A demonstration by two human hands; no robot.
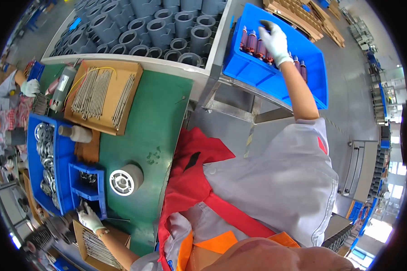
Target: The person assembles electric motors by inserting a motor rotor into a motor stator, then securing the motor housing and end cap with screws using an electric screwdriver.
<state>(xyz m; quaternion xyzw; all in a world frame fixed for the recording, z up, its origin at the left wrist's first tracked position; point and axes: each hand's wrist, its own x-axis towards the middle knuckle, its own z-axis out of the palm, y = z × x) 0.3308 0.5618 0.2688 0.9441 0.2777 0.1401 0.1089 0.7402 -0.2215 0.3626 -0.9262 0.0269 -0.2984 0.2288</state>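
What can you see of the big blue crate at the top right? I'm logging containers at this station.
The blue crate looks like moulded plastic, rectangular and open-topped, resting on a grey metal frame beside a bin of grey pipe pieces. Along its far side lies a row of reddish, copper-coloured cylindrical parts; the rest of its floor is bare. The right hand, in a white glove, reaches into it over those parts.

White gloves, grey shirt (orange-red trim)
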